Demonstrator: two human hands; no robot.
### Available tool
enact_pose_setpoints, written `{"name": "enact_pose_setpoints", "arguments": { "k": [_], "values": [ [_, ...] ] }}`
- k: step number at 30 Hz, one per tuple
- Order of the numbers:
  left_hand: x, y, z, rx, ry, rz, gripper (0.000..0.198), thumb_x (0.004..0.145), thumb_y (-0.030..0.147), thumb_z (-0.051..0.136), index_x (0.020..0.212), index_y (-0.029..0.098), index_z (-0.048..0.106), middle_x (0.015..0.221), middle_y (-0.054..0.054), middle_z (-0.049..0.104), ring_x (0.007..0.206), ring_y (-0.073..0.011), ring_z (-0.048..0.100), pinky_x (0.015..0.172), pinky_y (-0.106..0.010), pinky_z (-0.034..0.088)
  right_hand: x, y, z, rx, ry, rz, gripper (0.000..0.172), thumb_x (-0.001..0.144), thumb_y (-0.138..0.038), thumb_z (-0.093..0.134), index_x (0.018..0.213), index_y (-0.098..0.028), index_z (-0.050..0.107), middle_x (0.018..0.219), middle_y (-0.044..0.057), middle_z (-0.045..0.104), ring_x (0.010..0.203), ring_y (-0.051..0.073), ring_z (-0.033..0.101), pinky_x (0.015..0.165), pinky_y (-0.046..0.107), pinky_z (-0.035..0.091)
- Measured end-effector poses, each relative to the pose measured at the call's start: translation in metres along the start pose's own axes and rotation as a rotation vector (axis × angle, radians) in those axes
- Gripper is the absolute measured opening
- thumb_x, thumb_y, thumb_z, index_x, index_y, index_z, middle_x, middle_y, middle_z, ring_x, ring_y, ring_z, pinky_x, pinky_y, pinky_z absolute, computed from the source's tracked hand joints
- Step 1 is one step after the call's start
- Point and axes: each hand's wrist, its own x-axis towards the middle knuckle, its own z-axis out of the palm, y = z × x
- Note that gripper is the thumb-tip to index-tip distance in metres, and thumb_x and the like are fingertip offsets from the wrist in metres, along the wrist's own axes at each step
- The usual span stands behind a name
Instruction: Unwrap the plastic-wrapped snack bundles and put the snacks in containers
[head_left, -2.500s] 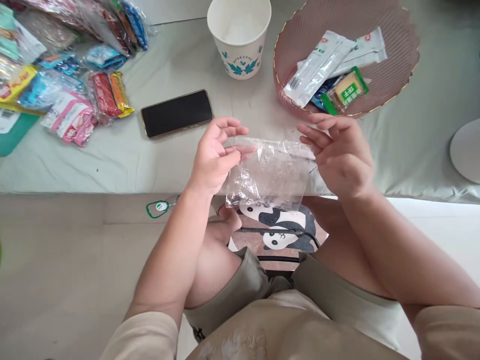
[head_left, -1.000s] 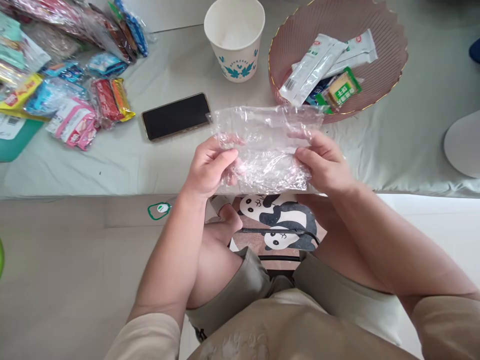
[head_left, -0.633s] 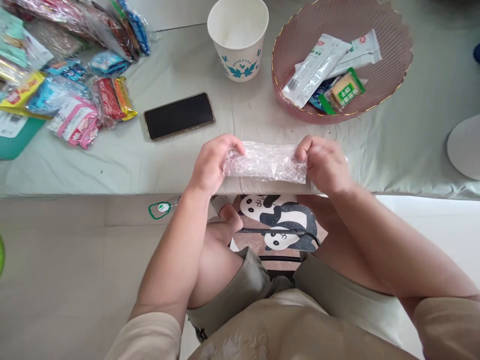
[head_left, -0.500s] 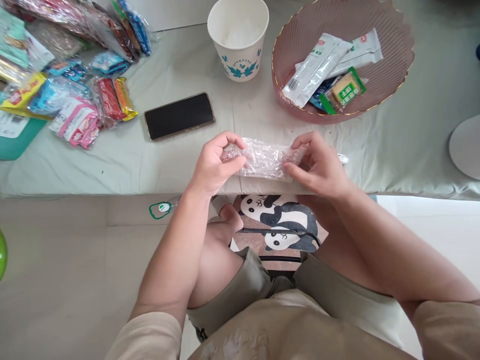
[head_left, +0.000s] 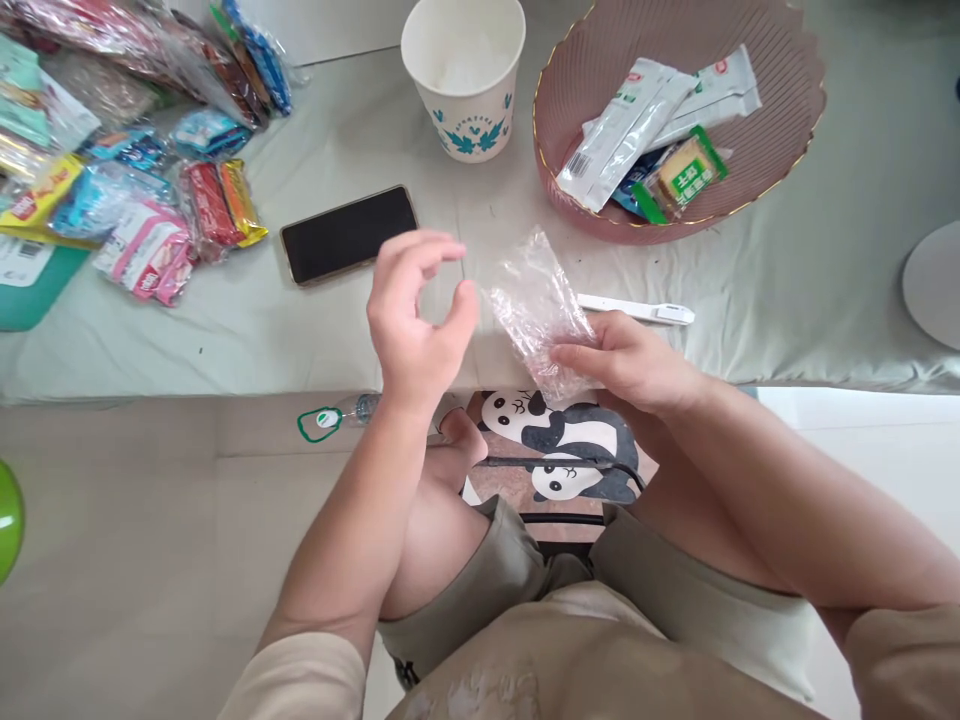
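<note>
A crinkled clear plastic wrapper (head_left: 541, 305) is pinched at its lower right end by my right hand (head_left: 630, 362), near the table's front edge. It slants up and to the left. My left hand (head_left: 420, 310) is raised just left of the wrapper, apart from it, thumb and fingers spread with nothing between them. Behind my right hand a slim white utility-knife-like tool (head_left: 641, 308) lies on the cloth. A black phone (head_left: 349, 235) rests beyond my left hand.
Wrapped snacks (head_left: 150, 240) pile up at the left. A white paper cup (head_left: 469, 115) stands at the back, beside a pink scalloped basket (head_left: 772, 150) holding several white sachets and a green-ended biscuit pack. A white round object (head_left: 937, 290) sits at the right edge.
My left hand has let go of the wrapper and moved left. The wrapper has turned from level to slanting in my right hand, and the white tool behind it shows more.
</note>
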Motion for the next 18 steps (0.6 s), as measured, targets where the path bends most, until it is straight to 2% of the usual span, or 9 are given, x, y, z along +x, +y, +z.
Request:
{"name": "enact_pose_setpoints", "arguments": {
  "k": [1,3,5,6,8,11,13,16,18],
  "values": [
    [-0.002,0.005,0.0,0.065,-0.026,0.058,0.012,0.091,0.026,0.069,0.102,0.028,0.073,0.115,-0.005,0.072,0.129,-0.0285,0.063,0.117,-0.049,0.049,0.001,0.001,0.0,-0.01,0.025,-0.024,0.022,0.09,-0.037,0.069,0.078,-0.018,0.071,0.07,0.001,0.067,0.06,0.013,0.056,0.057,0.027,0.044],
    [-0.007,0.015,0.001,0.142,-0.188,0.15,0.012,0.09,0.026,0.071,0.101,0.027,0.075,0.114,-0.004,0.076,0.131,-0.0318,0.063,0.124,-0.056,0.04,0.002,0.002,0.0,-0.033,0.017,-0.117,0.023,0.091,-0.036,0.068,0.076,-0.018,0.068,0.065,-0.002,0.061,0.058,0.011,0.051,0.056,0.026,0.042],
    [-0.011,0.02,0.003,0.162,-0.339,0.188,0.02,0.088,0.027,0.073,0.108,0.026,0.076,0.122,-0.004,0.078,0.135,-0.0338,0.062,0.127,-0.058,0.034,0.004,0.003,0.001,-0.037,-0.021,-0.239,0.022,0.093,-0.033,0.067,0.076,-0.018,0.067,0.066,-0.002,0.06,0.059,0.01,0.05,0.06,0.026,0.044],
    [-0.012,0.02,0.005,0.145,-0.39,0.182,0.025,0.088,0.027,0.073,0.112,0.025,0.076,0.125,-0.005,0.078,0.135,-0.0335,0.063,0.126,-0.056,0.036,0.004,0.003,0.001,-0.021,-0.031,-0.286,0.02,0.093,-0.032,0.067,0.079,-0.018,0.069,0.07,-0.002,0.063,0.063,0.011,0.054,0.064,0.027,0.047],
    [-0.013,0.017,0.006,0.083,-0.448,0.114,0.034,0.088,0.028,0.071,0.12,0.022,0.076,0.126,-0.006,0.078,0.126,-0.0298,0.069,0.118,-0.047,0.048,0.003,0.003,0.001,0.039,-0.057,-0.325,0.014,0.093,-0.033,0.068,0.092,-0.019,0.073,0.085,0.001,0.071,0.076,0.014,0.063,0.075,0.029,0.053],
    [-0.012,0.007,0.006,0.012,-0.444,-0.065,0.037,0.086,0.027,0.07,0.122,0.02,0.076,0.115,-0.005,0.081,0.104,-0.022,0.075,0.096,-0.033,0.059,0.003,0.002,0.001,0.095,-0.1,-0.305,0.024,0.094,-0.042,0.069,0.103,-0.021,0.074,0.097,0.004,0.074,0.087,0.019,0.069,0.082,0.034,0.056],
    [-0.011,0.001,0.005,-0.034,-0.392,-0.188,0.033,0.086,0.028,0.07,0.117,0.019,0.077,0.103,-0.004,0.081,0.09,-0.0188,0.075,0.084,-0.029,0.06,0.004,0.002,0.0,0.047,0.002,-0.291,0.03,0.095,-0.05,0.068,0.098,-0.021,0.072,0.092,0.004,0.072,0.084,0.019,0.068,0.081,0.035,0.056],
    [-0.008,-0.002,0.005,-0.153,-0.367,-0.332,0.028,0.086,0.031,0.071,0.11,0.018,0.076,0.089,-0.002,0.077,0.074,-0.0156,0.071,0.065,-0.025,0.056,0.008,0.005,0.0,-0.004,0.323,-0.344,0.033,0.087,-0.053,0.076,0.098,-0.023,0.067,0.099,0.004,0.069,0.089,0.019,0.066,0.079,0.033,0.055],
    [-0.006,0.0,0.007,-0.227,-0.413,-0.378,0.029,0.084,0.029,0.072,0.11,0.018,0.075,0.087,-0.002,0.076,0.069,-0.0136,0.068,0.059,-0.023,0.053,0.01,0.007,0.001,-0.002,0.367,-0.373,0.042,0.077,-0.048,0.085,0.105,-0.024,0.063,0.106,0.005,0.068,0.095,0.019,0.065,0.078,0.031,0.054]
  ]
}}
